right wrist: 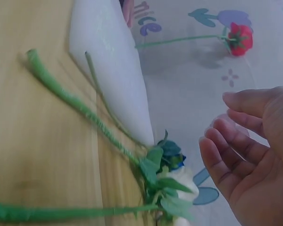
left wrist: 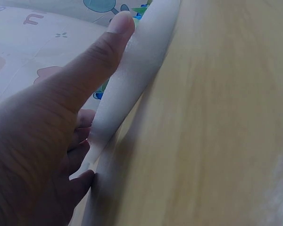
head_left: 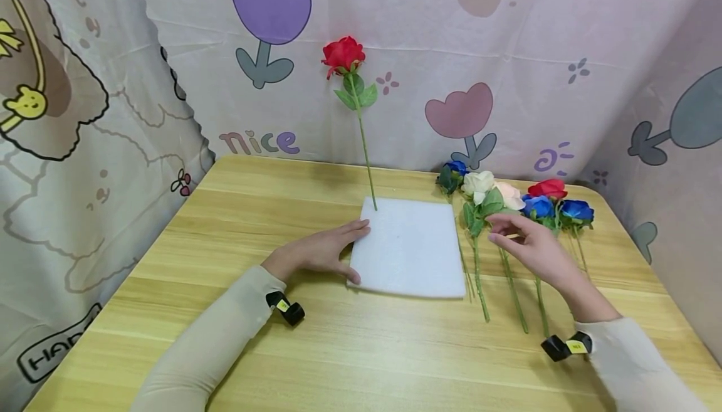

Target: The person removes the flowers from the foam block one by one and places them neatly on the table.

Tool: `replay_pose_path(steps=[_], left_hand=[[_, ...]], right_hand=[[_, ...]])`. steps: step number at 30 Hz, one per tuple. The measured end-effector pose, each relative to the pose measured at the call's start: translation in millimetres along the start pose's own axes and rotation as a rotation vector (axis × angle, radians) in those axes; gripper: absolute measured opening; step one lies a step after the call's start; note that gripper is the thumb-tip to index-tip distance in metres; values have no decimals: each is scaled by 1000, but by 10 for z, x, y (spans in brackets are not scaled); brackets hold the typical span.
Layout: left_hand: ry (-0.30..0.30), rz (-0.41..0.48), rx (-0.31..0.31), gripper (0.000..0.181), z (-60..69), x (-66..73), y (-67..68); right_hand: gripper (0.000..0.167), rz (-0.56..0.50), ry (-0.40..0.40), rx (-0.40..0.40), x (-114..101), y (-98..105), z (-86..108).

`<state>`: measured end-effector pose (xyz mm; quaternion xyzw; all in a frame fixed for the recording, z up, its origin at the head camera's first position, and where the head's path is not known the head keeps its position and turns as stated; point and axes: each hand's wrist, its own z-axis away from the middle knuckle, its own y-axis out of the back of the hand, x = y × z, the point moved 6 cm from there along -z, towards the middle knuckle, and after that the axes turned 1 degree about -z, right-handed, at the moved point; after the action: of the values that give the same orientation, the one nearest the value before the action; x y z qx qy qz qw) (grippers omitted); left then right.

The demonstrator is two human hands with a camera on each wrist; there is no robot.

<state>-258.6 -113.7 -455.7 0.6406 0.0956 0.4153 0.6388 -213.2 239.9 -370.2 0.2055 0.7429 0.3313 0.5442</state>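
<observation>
A red rose [head_left: 344,56] stands upright, its green stem stuck in the far left corner of a white foam board [head_left: 408,249]. My left hand [head_left: 324,250] rests at the board's left edge, thumb and fingers spread and touching it. Over the flowers to the right hovers my right hand [head_left: 533,249], fingers loosely bent and holding nothing. Beneath and around it lie a white rose [head_left: 478,184], a pale pink rose [head_left: 509,195], blue roses [head_left: 576,210] and another red rose [head_left: 547,189]. In the right wrist view a gap shows between the right hand [right wrist: 254,150] and the stems.
The wooden table [head_left: 316,362] carries the board and the loose flowers, whose stems point toward me. Behind it hangs a printed curtain [head_left: 395,10], close to the table's far edge. Each wrist wears a small black camera [head_left: 286,308].
</observation>
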Motion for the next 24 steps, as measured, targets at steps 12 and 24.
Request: replay_pose_path(steps=[12, 24], left_hand=[[1, -5, 5, 119, 7, 6, 7], [-6, 2, 8, 120, 2, 8, 14]], right_hand=[[34, -81, 43, -19, -166, -227, -285], [37, -162, 1, -31, -261, -485, -567]])
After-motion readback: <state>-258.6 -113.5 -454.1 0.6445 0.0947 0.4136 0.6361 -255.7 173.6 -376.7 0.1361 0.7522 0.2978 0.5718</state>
